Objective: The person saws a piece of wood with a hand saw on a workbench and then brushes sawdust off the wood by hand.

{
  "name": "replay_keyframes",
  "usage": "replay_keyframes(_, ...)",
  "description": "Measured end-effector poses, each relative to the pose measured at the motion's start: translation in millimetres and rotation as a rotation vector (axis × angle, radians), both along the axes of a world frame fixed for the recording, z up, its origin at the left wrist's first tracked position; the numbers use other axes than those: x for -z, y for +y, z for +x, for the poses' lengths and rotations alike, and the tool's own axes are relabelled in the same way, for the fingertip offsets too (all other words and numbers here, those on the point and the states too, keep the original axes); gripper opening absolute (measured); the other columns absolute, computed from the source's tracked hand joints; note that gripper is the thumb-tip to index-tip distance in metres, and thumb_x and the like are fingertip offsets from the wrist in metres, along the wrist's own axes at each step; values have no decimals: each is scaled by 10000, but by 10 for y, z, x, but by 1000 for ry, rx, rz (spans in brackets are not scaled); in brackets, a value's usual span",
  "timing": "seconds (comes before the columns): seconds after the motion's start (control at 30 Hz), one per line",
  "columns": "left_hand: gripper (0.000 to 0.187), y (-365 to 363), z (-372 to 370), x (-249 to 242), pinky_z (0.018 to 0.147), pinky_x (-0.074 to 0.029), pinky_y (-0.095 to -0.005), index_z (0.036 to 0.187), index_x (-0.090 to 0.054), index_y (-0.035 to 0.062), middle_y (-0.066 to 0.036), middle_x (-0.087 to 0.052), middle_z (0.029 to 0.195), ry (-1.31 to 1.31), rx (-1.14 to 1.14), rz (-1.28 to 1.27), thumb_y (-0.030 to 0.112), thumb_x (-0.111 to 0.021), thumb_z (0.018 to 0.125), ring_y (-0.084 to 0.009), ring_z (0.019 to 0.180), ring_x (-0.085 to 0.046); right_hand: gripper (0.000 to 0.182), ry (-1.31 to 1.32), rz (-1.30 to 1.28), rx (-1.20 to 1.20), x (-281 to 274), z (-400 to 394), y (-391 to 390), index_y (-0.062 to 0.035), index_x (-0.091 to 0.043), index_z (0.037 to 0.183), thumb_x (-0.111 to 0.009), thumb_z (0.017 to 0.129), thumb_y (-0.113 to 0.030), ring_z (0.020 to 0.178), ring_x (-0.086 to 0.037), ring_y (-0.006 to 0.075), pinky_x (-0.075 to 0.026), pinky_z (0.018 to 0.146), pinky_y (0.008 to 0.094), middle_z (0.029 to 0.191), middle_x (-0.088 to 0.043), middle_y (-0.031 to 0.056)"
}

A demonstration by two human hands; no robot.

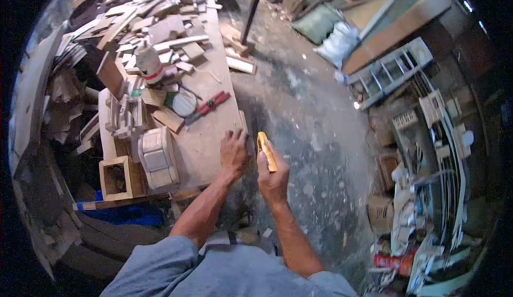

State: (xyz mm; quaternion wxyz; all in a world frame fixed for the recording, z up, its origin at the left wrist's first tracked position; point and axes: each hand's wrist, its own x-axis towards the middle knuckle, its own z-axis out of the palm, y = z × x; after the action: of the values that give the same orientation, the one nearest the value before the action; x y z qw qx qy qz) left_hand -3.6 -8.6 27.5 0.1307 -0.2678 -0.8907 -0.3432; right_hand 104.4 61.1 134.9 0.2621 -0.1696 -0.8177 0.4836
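My left hand (233,151) lies at the right edge of the wooden worktable (206,161), palm down, with fingers apart and nothing visible in them. Just right of it, beyond the table edge, my right hand (273,178) is wrapped round a yellow hand tool (266,151); its exact kind does not show. On the table ahead of my left hand lies a red-handled tool (214,102) with dark parts. A white round lid (184,103) and a small wood block (168,119) are beside it. A carved wooden piece (158,157) stands left of my left hand.
A glue bottle (148,62) with a red band stands among many wood offcuts (166,29). A square wooden frame (122,178) sits at the table's near left corner. Across the concrete floor (315,163) are a metal ladder (393,72), sacks (339,43) and cluttered shelving (441,131).
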Motion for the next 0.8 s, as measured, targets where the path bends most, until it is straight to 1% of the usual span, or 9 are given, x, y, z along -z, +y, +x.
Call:
replay_keyframes(0.1, 263, 0, -35, -7, 838, -455, -440, 1049, -636, 88, -81, -609, 1055, -66, -53, -41, 155, -631, 794, -319, 1014, -545, 460, 43, -90, -11, 175, -169, 86, 112, -579, 1320, -586, 1019, -236, 1044, -651, 204, -514, 904, 319, 1181, -691, 174)
replay_keyframes(0.17, 280, 38, -8, -84, 840, -457, -436, 1051, -637, 93, -78, -610, 1062, -67, -90, -79, 149, -643, 777, -317, 1009, -549, 480, 58, -47, 14, 184, 1, 91, 115, -571, 1332, -591, 1016, -246, 1022, -641, 183, -516, 889, 308, 1172, -686, 168)
replay_keyframes(0.27, 297, 10, -11, -11, 836, -461, -433, 1047, -635, 102, -68, -605, 1069, -70, -87, -87, 129, -646, 751, -317, 1014, -548, 477, -56, -90, 47, -208, 399, -71, 104, -572, 1340, -597, 1011, -241, 1015, -641, 184, -525, 866, 303, 1164, -688, 160)
replay_keyframes(0.33, 302, 44, -45, 2, 838, -462, -432, 1047, -635, 107, -65, -604, 1072, -55, -93, -80, 127, -645, 746, -317, 1012, -548, 468, -81, -136, 65, -301, 678, -133, 95, -576, 1342, -596, 1009, -233, 903, -639, 155, -528, 761, 284, 1086, -689, 126)
replay_keyframes(0.43, 314, 28, -52, 68, 836, -466, -433, 1053, -637, 115, -62, -605, 1078, -24, -96, -83, 126, -644, 739, -315, 1001, -550, 440, 8, -114, 64, -183, 651, -108, 68, -589, 1338, -590, 1007, -221, 630, -520, 63, -425, 512, 238, 892, -639, 35)
replay_keyframes(0.47, 321, 39, -80, 81, 831, -468, -434, 1058, -638, 118, -61, -605, 1079, -4, -93, -80, 126, -644, 738, -314, 997, -552, 438, 90, -12, 56, 81, 465, -15, 66, -591, 1337, -590, 1007, -222, 617, -506, 61, -416, 503, 241, 879, -633, 31)
replay_keyframes(0.57, 341, 72, -55, 83, 822, -473, -435, 1072, -640, 131, -57, -604, 1071, 4, -105, -80, 126, -646, 731, -309, 994, -553, 457, 16, -65, 55, 180, 25, 63, 85, -582, 1337, -589, 1008, -232, 849, -614, 144, -518, 717, 286, 1044, -683, 118)
replay_keyframes(0.67, 359, 40, -38, 49, 817, -474, -433, 1083, -643, 142, -54, -601, 1064, -31, -115, -91, 121, -649, 724, -309, 994, -554, 460, 57, 20, 82, 173, 17, -65, 102, -585, 1320, -591, 1005, -233, 1035, -645, 184, -525, 886, 323, 1174, -685, 191)
replay_keyframes(0.8, 362, 46, -55, 92, 808, -472, -429, 1089, -651, 151, -48, -599, 1059, -52, -117, -103, 130, -655, 728, -304, 996, -555, 451, -2, -88, 88, -382, 651, -338, 109, -594, 1305, -592, 1001, -224, 1085, -650, 201, -514, 930, 338, 1209, -682, 207)
